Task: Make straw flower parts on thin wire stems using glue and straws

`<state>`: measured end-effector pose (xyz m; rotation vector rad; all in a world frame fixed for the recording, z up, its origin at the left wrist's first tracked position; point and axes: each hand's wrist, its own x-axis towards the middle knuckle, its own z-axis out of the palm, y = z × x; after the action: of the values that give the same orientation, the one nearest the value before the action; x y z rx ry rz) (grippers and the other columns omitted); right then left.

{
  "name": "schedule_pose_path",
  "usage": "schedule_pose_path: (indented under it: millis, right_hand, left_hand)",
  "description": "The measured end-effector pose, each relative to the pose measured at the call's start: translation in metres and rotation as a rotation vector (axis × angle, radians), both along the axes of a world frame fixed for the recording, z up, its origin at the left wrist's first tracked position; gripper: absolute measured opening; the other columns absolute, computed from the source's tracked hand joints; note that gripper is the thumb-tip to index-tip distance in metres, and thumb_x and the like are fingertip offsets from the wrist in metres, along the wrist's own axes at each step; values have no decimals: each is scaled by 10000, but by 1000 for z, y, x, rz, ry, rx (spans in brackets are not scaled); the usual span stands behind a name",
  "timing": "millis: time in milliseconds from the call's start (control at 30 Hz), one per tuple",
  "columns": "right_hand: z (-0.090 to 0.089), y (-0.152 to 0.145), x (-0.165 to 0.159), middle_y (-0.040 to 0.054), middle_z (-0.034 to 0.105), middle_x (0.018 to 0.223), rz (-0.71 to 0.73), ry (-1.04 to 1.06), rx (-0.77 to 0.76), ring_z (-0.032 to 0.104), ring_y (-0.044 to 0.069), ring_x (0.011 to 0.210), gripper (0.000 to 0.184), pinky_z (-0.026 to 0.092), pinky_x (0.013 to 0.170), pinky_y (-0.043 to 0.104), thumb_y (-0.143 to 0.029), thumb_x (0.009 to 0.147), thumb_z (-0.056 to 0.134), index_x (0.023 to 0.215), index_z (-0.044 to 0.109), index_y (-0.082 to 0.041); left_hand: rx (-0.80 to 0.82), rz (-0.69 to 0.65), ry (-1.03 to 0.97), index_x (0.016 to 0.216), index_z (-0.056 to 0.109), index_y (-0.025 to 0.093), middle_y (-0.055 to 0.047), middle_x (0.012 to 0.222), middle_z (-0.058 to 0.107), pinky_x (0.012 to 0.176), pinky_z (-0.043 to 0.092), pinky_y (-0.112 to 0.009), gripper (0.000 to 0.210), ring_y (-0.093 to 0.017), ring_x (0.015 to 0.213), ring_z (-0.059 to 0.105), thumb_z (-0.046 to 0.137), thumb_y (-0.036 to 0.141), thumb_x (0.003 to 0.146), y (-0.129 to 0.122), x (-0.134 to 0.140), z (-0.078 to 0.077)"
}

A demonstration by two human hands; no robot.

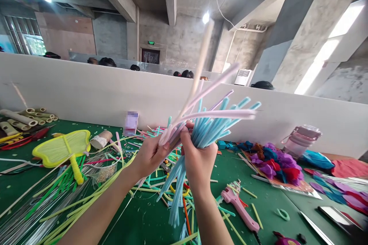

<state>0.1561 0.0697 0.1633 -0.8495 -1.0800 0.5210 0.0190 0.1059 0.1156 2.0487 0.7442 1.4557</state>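
A thick bundle of light blue pipe cleaners (211, 128) is gripped in my right hand (199, 160), raised over the table. Its tips fan out to the upper right, and the other ends hang below the fist. Just beside it, my left hand (155, 153) is closed around several pale pink and lilac pipe cleaners (221, 114). These cross in front of the blue bundle, and one long cream stem (198, 65) points upward, smeared by motion. The two hands are close together, the fingers partly hidden where they meet.
On the green table (138, 218) lie a yellow butterfly-shaped fan (66, 147), bamboo pieces (25, 118), a pink glue gun (240, 206), coloured petals (276, 160), scissors (316, 227) and scattered pipe cleaner scraps. A pink bottle (301, 139) stands by the white partition (86, 88).
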Motion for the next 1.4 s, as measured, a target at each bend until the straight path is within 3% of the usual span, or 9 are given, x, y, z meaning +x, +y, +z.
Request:
schedule_pose_path:
  millis: [200, 300, 467, 667, 800, 1000, 1233, 1333, 1400]
  right_hand:
    - [0, -4, -1, -67, 446, 539, 82, 3, 86, 394, 87, 478, 226, 381, 456, 229, -357, 815, 672, 701, 587, -181]
    - [0, -5, -1, -56, 477, 553, 90, -32, 96, 407, 92, 486, 214, 384, 460, 231, -363, 818, 681, 738, 627, -172]
    - [-1, -3, -1, -32, 524, 553, 26, -37, 47, 453, 113, 491, 279, 401, 468, 245, -431, 840, 675, 792, 714, -159]
    - [1, -3, 0, -15, 595, 593, 8, -37, 57, 507, 124, 509, 278, 425, 478, 251, -415, 830, 681, 880, 756, -153]
    - [3, -4, 0, -33, 570, 562, 58, -40, 65, 477, 107, 487, 256, 418, 472, 243, -392, 812, 717, 881, 761, -151]
    - [3, -2, 3, -44, 505, 490, 81, -86, 45, 439, 99, 465, 293, 379, 462, 242, -395, 819, 733, 651, 689, -158]
    - [0, -1, 7, -47, 484, 481, 225, 55, 37, 403, 84, 446, 358, 317, 432, 235, -395, 811, 761, 585, 600, -170]
    - [1, 0, 7, -49, 480, 479, 227, 114, 20, 392, 80, 441, 353, 299, 428, 238, -394, 779, 792, 588, 602, -166]
    - [3, -1, 8, -52, 479, 481, 215, 150, 32, 392, 76, 443, 345, 302, 430, 235, -376, 758, 815, 582, 606, -164]
  left_hand:
    - [47, 32, 25, 1275, 692, 179, -83, 977, 763, 831, 532, -341, 443, -235, 820, 663, 419, 426, 1029, 0, 0, 0]
    - [77, 48, 33, 1326, 670, 209, -96, 1045, 763, 893, 538, -371, 446, -252, 887, 673, 425, 429, 1025, -1, 1, 1]
    - [70, -60, 19, 1359, 639, 169, -123, 1195, 732, 958, 518, -378, 482, -278, 1046, 678, 414, 434, 1024, -2, 3, 2]
    - [63, -19, 65, 1179, 712, 125, -94, 903, 742, 844, 525, -340, 490, -222, 777, 651, 392, 462, 1023, -2, 2, 2]
    - [69, 1, 71, 1083, 718, 127, -65, 769, 693, 768, 514, -323, 465, -206, 700, 603, 406, 465, 1018, -2, 2, 1]
    - [64, -12, 45, 991, 713, 131, -61, 758, 675, 664, 467, -293, 454, -197, 675, 579, 406, 464, 1020, -1, 3, 0]
    - [28, 25, 31, 1022, 712, 127, -60, 782, 697, 665, 467, -293, 456, -210, 721, 614, 401, 460, 1023, 1, 4, -2]
    - [60, 25, 51, 1065, 696, 112, -62, 834, 703, 674, 449, -289, 448, -198, 738, 611, 389, 435, 1030, 2, 3, -1]
    - [61, 43, 61, 987, 686, 121, -39, 768, 664, 620, 408, -273, 416, -171, 673, 564, 406, 427, 1022, 5, 1, -3]
